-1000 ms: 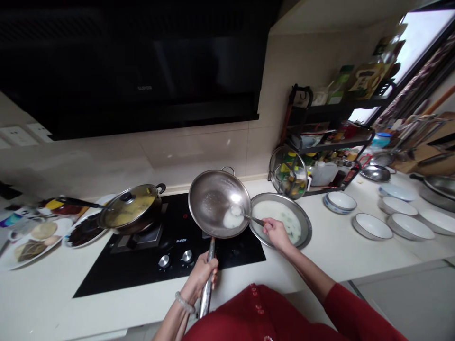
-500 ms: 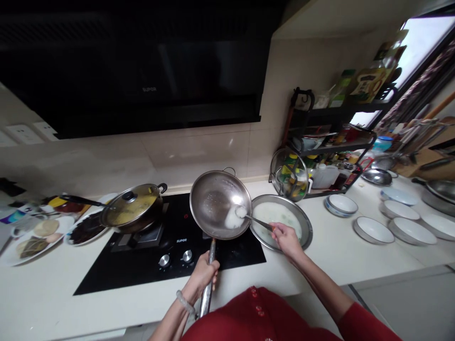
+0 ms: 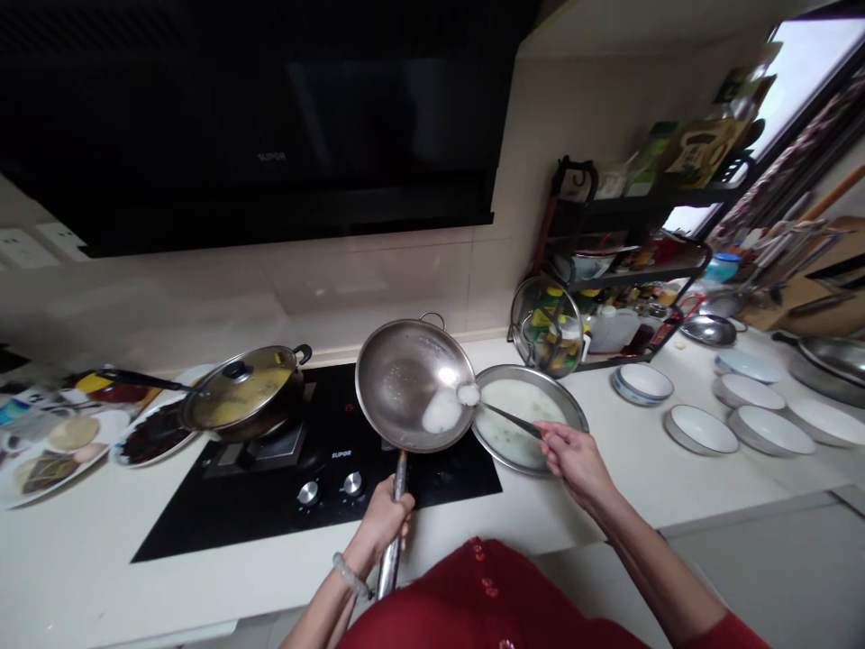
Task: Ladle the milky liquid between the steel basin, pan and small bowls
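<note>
My left hand (image 3: 386, 516) is wrapped round the long handle of a steel wok (image 3: 392, 379), which is tilted to the right over the hob. A white soupy liquid (image 3: 442, 412) lies pooled at the wok's right side. In my right hand (image 3: 571, 460) is the handle of a ladle (image 3: 506, 416). Its bowl, with white liquid in it, is at the wok's right rim, beside a wide steel basin (image 3: 582, 424). Milky liquid with small greenish bits fills much of this basin.
To the left stand a lidded pan (image 3: 243, 388), a plate of dark food (image 3: 157, 433) and a white plate (image 3: 101, 464) with several items. Several bowls (image 3: 703, 429) sit on the right counter. A glass lid (image 3: 547, 326) leans against the spice rack (image 3: 635, 279). Overhead hangs a black range hood (image 3: 270, 117).
The ladle has moved right, from inside the wok to its right rim, along with my right hand. More white liquid shows in the wok. My left hand keeps its hold.
</note>
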`<state>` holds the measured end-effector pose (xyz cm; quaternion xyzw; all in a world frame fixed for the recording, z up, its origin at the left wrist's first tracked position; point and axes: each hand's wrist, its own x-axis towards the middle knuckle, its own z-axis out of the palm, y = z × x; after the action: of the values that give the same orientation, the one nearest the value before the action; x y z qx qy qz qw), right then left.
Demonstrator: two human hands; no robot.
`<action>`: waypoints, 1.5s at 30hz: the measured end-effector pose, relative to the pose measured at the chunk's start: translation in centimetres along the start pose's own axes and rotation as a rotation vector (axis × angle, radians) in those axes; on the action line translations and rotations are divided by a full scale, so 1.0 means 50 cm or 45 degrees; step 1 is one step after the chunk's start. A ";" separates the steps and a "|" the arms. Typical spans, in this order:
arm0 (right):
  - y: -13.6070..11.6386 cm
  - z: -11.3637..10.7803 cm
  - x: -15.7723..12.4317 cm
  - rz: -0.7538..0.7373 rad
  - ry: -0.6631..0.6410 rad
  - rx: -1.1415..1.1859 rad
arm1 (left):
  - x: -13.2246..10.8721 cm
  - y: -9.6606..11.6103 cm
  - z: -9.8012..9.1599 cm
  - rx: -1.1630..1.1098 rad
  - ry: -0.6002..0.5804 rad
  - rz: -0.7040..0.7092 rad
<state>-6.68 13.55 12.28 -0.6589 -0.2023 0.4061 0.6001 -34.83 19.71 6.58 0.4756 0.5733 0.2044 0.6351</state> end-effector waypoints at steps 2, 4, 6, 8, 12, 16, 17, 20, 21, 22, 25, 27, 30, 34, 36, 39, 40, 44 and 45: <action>-0.002 -0.018 0.000 -0.027 0.030 -0.011 | 0.001 0.000 0.000 -0.017 -0.004 -0.004; 0.000 -0.038 0.002 -0.054 0.064 -0.048 | 0.002 -0.002 -0.001 -0.038 -0.013 -0.003; 0.007 -0.063 0.006 -0.095 0.097 -0.124 | 0.004 -0.003 -0.001 -0.052 -0.022 -0.002; 0.022 -0.092 0.014 -0.182 0.116 -0.261 | 0.004 -0.004 -0.001 -0.048 -0.026 -0.002; 0.072 -0.150 0.030 -0.534 0.180 -0.763 | 0.005 -0.004 0.000 -0.007 -0.009 -0.006; 0.124 -0.189 0.033 -1.028 0.202 -1.268 | 0.006 -0.003 0.001 -0.006 -0.007 0.002; 0.133 -0.194 0.032 -1.129 0.194 -1.368 | 0.006 -0.002 0.001 -0.006 -0.011 0.005; 0.141 -0.193 0.025 -1.275 0.207 -1.511 | 0.005 0.000 0.001 0.016 -0.015 0.008; 0.138 -0.187 0.024 -1.281 0.221 -1.475 | 0.005 0.001 0.000 0.027 -0.013 0.005; 0.133 -0.178 0.022 -1.263 0.236 -1.400 | 0.004 0.003 0.000 0.036 -0.011 0.004; 0.108 -0.132 0.020 -1.057 0.238 -1.082 | 0.002 0.006 0.000 0.058 -0.005 0.005; 0.093 -0.092 0.021 -0.912 0.176 -0.928 | 0.001 0.007 0.000 0.066 -0.001 0.005; 0.080 -0.031 0.027 -0.886 0.039 -0.892 | 0.001 0.007 0.000 0.064 0.009 -0.010; 0.081 0.041 0.043 -1.051 -0.099 -0.986 | 0.002 0.006 0.001 0.052 0.005 -0.018; 0.084 0.077 0.055 -1.203 -0.171 -0.999 | 0.003 0.005 0.001 0.050 -0.005 0.001; 0.085 0.137 0.078 -1.395 -0.289 -1.076 | 0.005 0.005 0.000 0.064 -0.001 -0.001; 0.084 0.159 0.085 -1.443 -0.323 -1.140 | 0.006 0.005 0.000 0.074 0.006 -0.007; 0.075 0.218 0.101 -1.611 -0.454 -1.418 | 0.010 0.003 -0.001 0.085 0.011 -0.006; 0.073 0.220 0.099 -1.637 -0.488 -1.455 | 0.011 0.002 -0.001 0.076 0.008 -0.004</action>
<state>-13.11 23.46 7.89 -0.5373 -0.8034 -0.0700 0.2468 -34.70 20.19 6.37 0.4930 0.5818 0.1876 0.6191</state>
